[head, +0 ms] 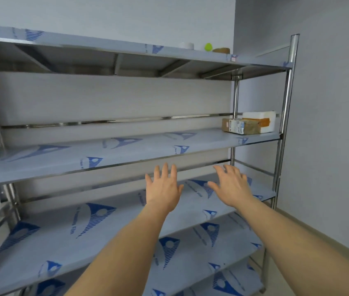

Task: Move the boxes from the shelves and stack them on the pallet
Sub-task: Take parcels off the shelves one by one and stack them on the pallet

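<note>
A steel shelf rack (pixel 126 150) covered in blue-printed film fills the view. At the far right end of its second shelf lie a flat brown cardboard box (pixel 242 126) with a white label and, behind it, a white foam box (pixel 261 119) with brown tape. My left hand (pixel 163 189) and my right hand (pixel 231 185) are both raised in front of the shelf below, palms forward, fingers spread, holding nothing. Both hands are lower than the boxes and to their left. No pallet is in view.
On the top shelf at the right sit a white round object (pixel 186 45), a green ball (pixel 208 47) and a brown item (pixel 221 50). A grey wall (pixel 329 124) stands close on the right of the rack. Lower shelves (pixel 190 253) carry only the film.
</note>
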